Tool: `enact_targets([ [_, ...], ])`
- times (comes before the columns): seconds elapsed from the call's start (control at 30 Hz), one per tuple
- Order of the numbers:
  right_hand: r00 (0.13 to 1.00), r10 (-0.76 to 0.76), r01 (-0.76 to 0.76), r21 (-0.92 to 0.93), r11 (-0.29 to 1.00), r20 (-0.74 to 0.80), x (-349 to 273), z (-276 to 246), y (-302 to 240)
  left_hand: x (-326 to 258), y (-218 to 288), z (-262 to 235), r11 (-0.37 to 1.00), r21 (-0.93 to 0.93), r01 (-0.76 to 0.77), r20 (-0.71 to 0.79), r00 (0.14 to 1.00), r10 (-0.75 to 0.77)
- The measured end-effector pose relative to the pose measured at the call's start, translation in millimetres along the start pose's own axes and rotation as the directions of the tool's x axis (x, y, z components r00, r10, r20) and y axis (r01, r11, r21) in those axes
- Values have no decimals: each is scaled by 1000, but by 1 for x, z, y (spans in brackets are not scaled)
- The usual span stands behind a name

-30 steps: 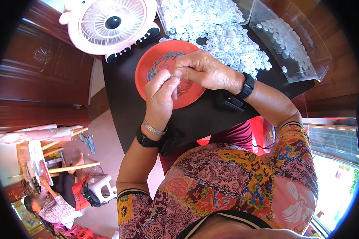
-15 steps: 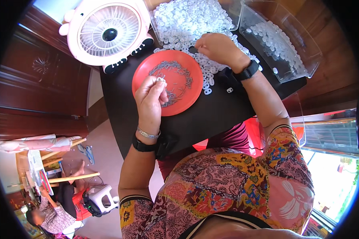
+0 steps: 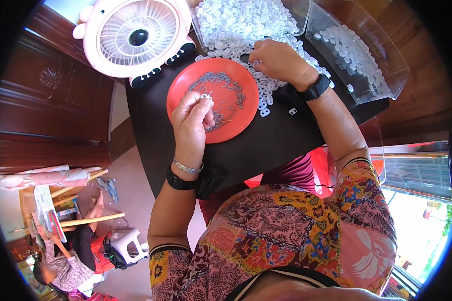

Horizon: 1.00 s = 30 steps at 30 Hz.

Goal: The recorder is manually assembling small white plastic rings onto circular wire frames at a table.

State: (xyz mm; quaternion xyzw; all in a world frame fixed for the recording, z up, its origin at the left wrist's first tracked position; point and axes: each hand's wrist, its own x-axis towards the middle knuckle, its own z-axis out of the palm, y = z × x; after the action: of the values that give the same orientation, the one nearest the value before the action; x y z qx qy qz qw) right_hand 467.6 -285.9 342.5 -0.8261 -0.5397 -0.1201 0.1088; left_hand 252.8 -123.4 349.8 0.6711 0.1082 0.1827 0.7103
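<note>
- No printed packages, labels, signs or screens show.
- The nearest to packaging: a clear plastic box (image 3: 359,55) of white pieces on the table's right, and another clear tray (image 3: 246,20) at the top.

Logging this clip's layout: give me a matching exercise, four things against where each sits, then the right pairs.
Things:
1. pink fan
2. red plate
3. clear bin
4. left hand

Places:
A. at the table's far right edge
B. over the plate's near side, fingers pinching a small piece
C. far left on the table
D. middle of the black table, holding small metal pins

Pairs: 1-C, 2-D, 3-A, 4-B
</note>
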Motion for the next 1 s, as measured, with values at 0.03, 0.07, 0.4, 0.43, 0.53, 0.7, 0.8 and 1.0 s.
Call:
enact_targets([
  [0.03, 1000, -1, 1, 3, 1000, 1, 1, 0, -1, 0, 0, 0, 1000, 6, 1, 2, 1000, -1],
  [0.07, 999, 41, -41, 2, 999, 35, 4, -1, -2, 0, 0, 0, 1000, 7, 3, 1, 1000, -3],
  [0.4, 978, 192, -199, 631, 750, 79, 11, -12, -11, 0, 0, 1, 997, -63, 39, -13, 999, -40],
  [0.43, 977, 165, -205, 800, 564, 134, 11, -13, -15, -1, 1, 3, 993, -98, 62, -18, 998, -64],
  [0.53, 985, 67, -171, 949, 264, 159, 11, -21, -35, -1, 1, 3, 988, -124, 87, 24, 996, -85],
  [0.7, 983, -39, -179, 982, 65, 182, 9, -13, -56, 1, -1, 1, 977, -189, 95, 73, 994, -83],
  [0.8, 990, -58, -128, 990, 60, 132, 9, -10, -68, 0, 0, 2, 966, -229, 119, 84, 991, -102],
  [1.0, 999, -42, -22, 993, 117, 27, 4, -5, -83, 2, -3, 4, 944, -310, 110, 121, 990, -75],
])
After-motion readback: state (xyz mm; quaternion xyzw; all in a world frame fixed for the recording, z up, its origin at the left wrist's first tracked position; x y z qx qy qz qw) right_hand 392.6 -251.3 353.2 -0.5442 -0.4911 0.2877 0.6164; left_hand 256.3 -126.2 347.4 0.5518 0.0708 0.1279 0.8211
